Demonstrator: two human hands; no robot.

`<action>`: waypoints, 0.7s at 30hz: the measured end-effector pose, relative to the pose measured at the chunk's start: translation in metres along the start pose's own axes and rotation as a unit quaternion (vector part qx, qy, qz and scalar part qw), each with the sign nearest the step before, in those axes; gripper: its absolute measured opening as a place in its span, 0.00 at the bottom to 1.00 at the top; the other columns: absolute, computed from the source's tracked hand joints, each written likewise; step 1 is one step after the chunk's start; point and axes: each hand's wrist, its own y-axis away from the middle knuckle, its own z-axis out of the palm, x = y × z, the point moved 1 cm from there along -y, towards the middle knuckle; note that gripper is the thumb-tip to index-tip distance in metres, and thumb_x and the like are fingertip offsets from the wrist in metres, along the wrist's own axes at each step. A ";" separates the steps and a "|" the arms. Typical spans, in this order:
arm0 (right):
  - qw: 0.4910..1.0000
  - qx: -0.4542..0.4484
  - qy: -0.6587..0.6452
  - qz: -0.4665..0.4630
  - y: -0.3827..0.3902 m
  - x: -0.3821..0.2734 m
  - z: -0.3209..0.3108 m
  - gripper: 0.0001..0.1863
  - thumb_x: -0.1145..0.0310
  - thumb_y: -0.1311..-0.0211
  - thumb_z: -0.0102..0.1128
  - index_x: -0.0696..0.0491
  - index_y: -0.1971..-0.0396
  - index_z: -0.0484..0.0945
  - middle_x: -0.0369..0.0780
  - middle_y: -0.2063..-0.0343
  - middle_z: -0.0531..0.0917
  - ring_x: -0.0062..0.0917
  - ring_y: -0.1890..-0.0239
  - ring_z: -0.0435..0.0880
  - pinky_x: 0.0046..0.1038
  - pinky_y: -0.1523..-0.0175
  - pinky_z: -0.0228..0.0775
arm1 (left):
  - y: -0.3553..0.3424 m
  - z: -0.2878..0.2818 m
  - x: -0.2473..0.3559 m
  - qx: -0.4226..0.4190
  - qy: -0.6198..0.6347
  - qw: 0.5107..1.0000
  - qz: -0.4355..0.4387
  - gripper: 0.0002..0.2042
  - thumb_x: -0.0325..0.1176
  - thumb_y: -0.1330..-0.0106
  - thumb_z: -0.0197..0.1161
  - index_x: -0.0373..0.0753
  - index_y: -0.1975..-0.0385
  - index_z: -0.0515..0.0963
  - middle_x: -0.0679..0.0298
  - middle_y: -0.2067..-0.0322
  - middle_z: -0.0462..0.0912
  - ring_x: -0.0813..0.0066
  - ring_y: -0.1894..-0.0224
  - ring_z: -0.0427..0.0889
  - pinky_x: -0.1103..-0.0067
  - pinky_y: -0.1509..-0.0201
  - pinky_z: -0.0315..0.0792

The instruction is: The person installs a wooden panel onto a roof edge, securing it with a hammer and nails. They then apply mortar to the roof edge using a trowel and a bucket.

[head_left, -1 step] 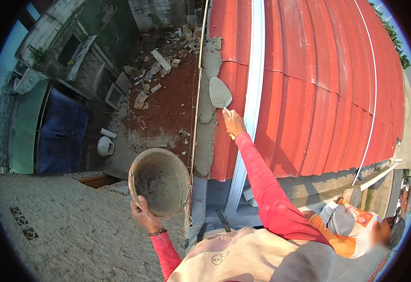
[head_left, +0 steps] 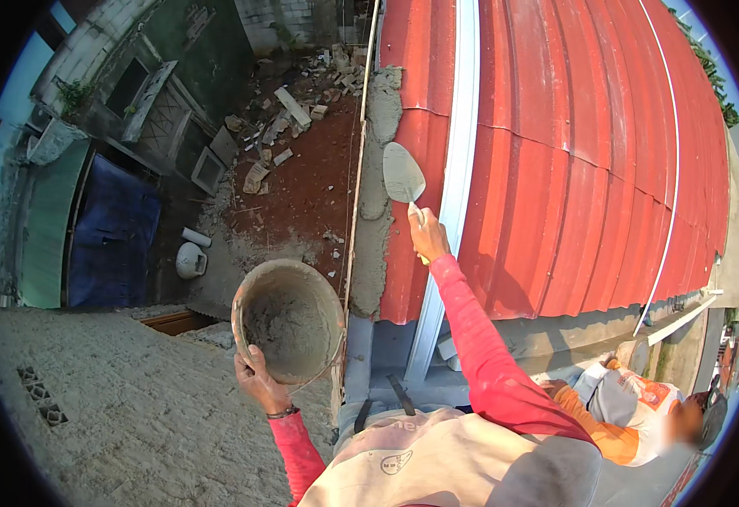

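My right hand [head_left: 429, 234] is closed around the handle of a trowel [head_left: 404, 174]. The blade's upper face is thinly smeared with grey mortar, and it hangs over the border between the red roof sheet and a strip of wet mortar [head_left: 372, 264]. That strip runs along the wall top beside the roof. Lower left, my left hand [head_left: 261, 384] grips the rim of a round bucket [head_left: 293, 321], thumb over the edge. Mortar lies in the bottom of the bucket and coats its inner wall; its mouth faces me.
Red corrugated roofing [head_left: 547, 194] fills the right, crossed by a pale metal channel [head_left: 456, 152]. Along the wall's outer edge runs a thin pole or string [head_left: 357, 169]. Left lies a lower yard with rubble [head_left: 293, 110]. A co-worker in orange and white [head_left: 627, 410] is at lower right.
My right hand and the trowel have shifted slightly right, and the blade's angle has turned a little. The bucket in my left hand has risen slightly.
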 end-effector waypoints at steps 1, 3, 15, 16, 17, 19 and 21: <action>0.995 0.006 -0.003 -0.100 0.036 0.013 -0.009 0.21 0.51 0.25 0.50 0.56 0.53 0.76 0.49 0.74 0.83 0.42 0.70 0.86 0.41 0.64 0.77 | -0.004 0.008 0.007 0.000 0.016 1.000 0.005 0.19 0.50 0.27 0.65 0.40 0.67 0.72 0.74 0.70 0.69 0.82 0.67 0.67 0.80 0.61 0.64; 0.987 -0.053 -0.038 -0.146 0.115 0.016 -0.036 0.15 0.58 0.23 0.50 0.55 0.51 0.75 0.45 0.72 0.83 0.41 0.74 0.84 0.38 0.65 0.75 | -0.011 0.015 0.007 -0.035 0.006 0.999 0.026 0.18 0.49 0.28 0.66 0.42 0.70 0.72 0.76 0.72 0.67 0.85 0.69 0.64 0.82 0.62 0.61; 0.838 -0.192 0.264 -0.438 0.166 -0.005 -0.033 0.18 0.56 0.27 0.56 0.58 0.55 0.77 0.53 0.79 0.82 0.45 0.80 0.85 0.41 0.77 0.76 | -0.028 0.081 0.084 -0.403 0.035 0.887 0.222 0.22 0.25 0.34 0.69 0.29 0.40 0.77 0.48 0.30 0.69 0.58 0.26 0.65 0.64 0.22 0.50; 0.841 -0.239 0.238 -0.423 0.169 -0.006 -0.038 0.19 0.56 0.27 0.57 0.59 0.55 0.78 0.52 0.80 0.82 0.42 0.82 0.84 0.39 0.78 0.75 | -0.028 0.086 0.088 -0.395 0.077 0.900 0.170 0.22 0.25 0.34 0.69 0.29 0.40 0.76 0.49 0.30 0.67 0.59 0.27 0.65 0.64 0.23 0.51; 0.884 -0.354 0.137 -0.271 0.185 -0.025 -0.042 0.20 0.53 0.27 0.57 0.58 0.57 0.77 0.47 0.81 0.80 0.34 0.84 0.81 0.35 0.82 0.72 | -0.029 0.086 0.089 -0.379 0.113 0.911 0.119 0.23 0.25 0.34 0.69 0.28 0.40 0.76 0.49 0.29 0.66 0.59 0.27 0.66 0.65 0.23 0.52; 0.907 -0.418 -0.004 -0.056 0.205 -0.039 -0.055 0.22 0.48 0.26 0.56 0.55 0.59 0.77 0.39 0.83 0.75 0.23 0.87 0.76 0.28 0.85 0.66 | -0.032 0.100 0.078 -0.375 0.109 0.916 0.092 0.23 0.26 0.33 0.69 0.28 0.39 0.75 0.50 0.29 0.67 0.69 0.32 0.70 0.73 0.27 0.59; 0.893 -0.437 -0.107 0.009 0.201 -0.031 -0.051 0.23 0.45 0.26 0.55 0.53 0.61 0.75 0.33 0.83 0.71 0.15 0.87 0.71 0.24 0.86 0.63 | -0.038 0.118 0.067 -0.367 0.119 0.921 0.055 0.22 0.28 0.31 0.68 0.29 0.40 0.75 0.56 0.36 0.71 0.77 0.40 0.71 0.78 0.35 0.62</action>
